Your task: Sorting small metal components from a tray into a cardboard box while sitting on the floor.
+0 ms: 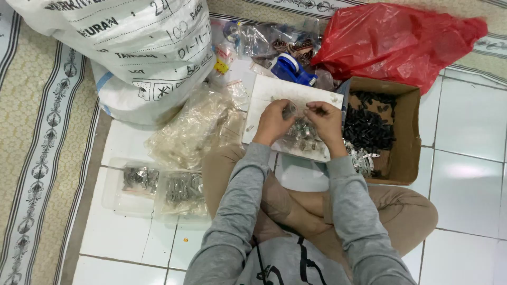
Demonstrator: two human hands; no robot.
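Metal glints between my hands: a small metal piece [289, 110] is pinched by my left hand [273, 122], while my right hand [323, 119], just beside it, curls its fingers around something I cannot make out. Below them lies a white board [264, 89] with loose metal pieces [302, 132]. Right of my right hand, a cardboard box [407, 137] crowds close.
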